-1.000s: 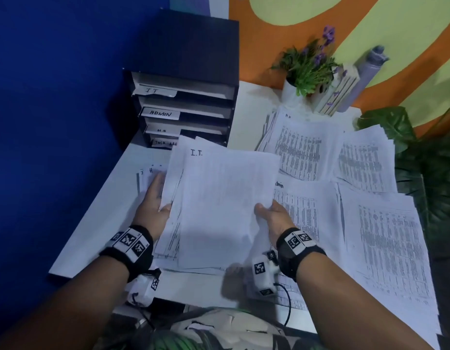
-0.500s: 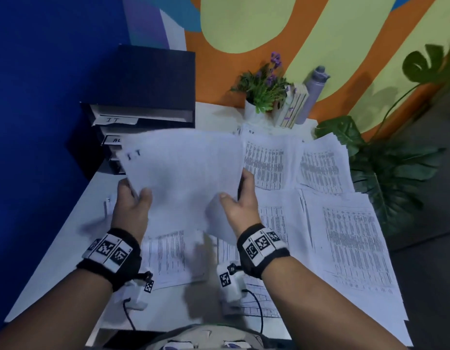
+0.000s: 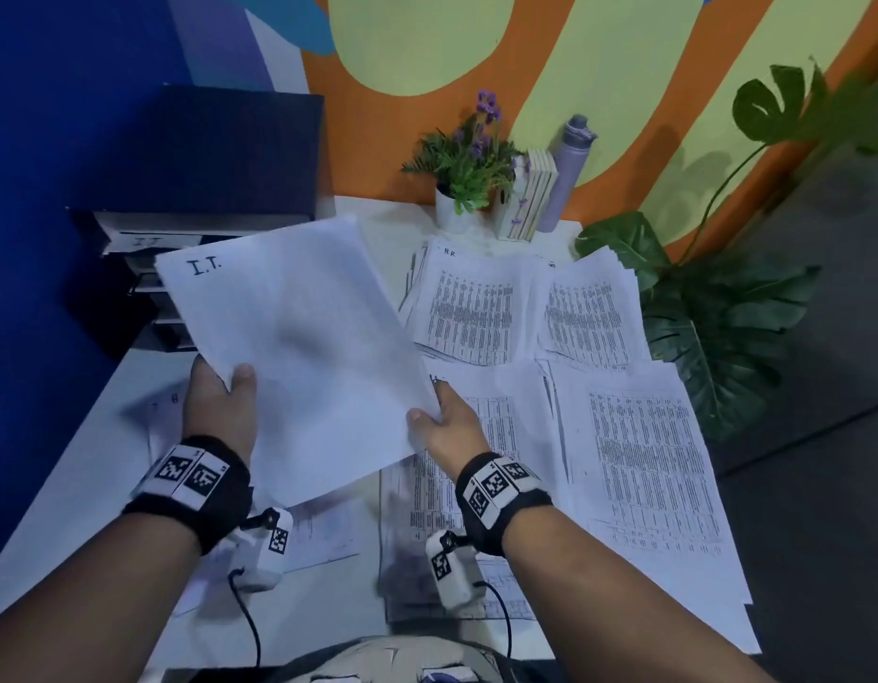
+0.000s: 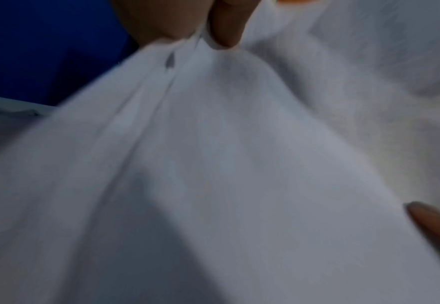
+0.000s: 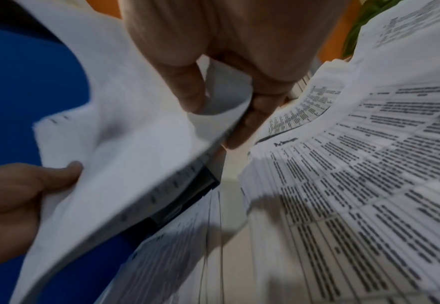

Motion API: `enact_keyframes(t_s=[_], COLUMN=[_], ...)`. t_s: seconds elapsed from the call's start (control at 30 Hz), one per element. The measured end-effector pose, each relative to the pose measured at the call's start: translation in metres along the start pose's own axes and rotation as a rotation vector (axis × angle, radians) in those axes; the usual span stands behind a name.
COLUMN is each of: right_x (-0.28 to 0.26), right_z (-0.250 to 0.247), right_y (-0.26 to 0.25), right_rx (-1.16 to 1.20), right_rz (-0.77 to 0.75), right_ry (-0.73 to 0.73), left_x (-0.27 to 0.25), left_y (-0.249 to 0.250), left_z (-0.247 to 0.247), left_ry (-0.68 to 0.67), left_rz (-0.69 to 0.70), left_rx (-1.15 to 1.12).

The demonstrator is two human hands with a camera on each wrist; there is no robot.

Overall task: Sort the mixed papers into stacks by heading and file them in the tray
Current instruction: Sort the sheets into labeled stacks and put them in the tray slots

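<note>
Over a white desk (image 3: 299,613) strewn with sorted stacks (image 3: 644,465): now lifting the I.T. stack (image 3: 299,347) clear, left hand (image 3: 220,411) and right hand (image 3: 446,426) pinching its near corners, heading toward the tray (image 3: 146,239) behind, likely filing next.

Thin matt white paper stack (image 3: 299,347) (slightly creased); smooth white table (image 3: 72,485).

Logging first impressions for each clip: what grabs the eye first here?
The I.T. stack, lifted off the table and gripped by the left hand and right hand. Behind it, left, stands the dark filing tray; printed paper stacks cover the table's right side.
</note>
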State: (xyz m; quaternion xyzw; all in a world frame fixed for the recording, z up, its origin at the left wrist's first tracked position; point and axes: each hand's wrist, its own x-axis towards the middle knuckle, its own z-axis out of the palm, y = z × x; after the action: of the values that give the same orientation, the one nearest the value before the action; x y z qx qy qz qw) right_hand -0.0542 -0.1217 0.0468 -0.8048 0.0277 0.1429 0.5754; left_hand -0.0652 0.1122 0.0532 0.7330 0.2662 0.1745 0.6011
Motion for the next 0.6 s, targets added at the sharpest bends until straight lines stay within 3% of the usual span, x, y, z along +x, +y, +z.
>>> enact_keyframes(t_s=[0.13,0.33,0.47,0.6], right_x=[0.004,0.004,0.021,0.034], right_z=[-0.016,-0.041,-0.076,-0.145], right_y=[0.01,0.028,0.051,0.096], right_rx=[0.013,-0.103,-0.119,-0.534], right_rz=[-0.006,-0.001,-0.024,0.172], right_ry=[0.098,0.047,0.272,0.449], left_x=[-0.014,-0.029,-0.026,-0.033], left_y=[0.002,-0.003,-0.01,-0.02], left_z=[0.025,0.058,0.064,0.076], left_ry=[-0.094,-0.086,-0.121,-0.217], left_rz=[-0.027,-0.111,-0.171,-0.193], left_rx=[0.061,0.241,0.368,0.433])
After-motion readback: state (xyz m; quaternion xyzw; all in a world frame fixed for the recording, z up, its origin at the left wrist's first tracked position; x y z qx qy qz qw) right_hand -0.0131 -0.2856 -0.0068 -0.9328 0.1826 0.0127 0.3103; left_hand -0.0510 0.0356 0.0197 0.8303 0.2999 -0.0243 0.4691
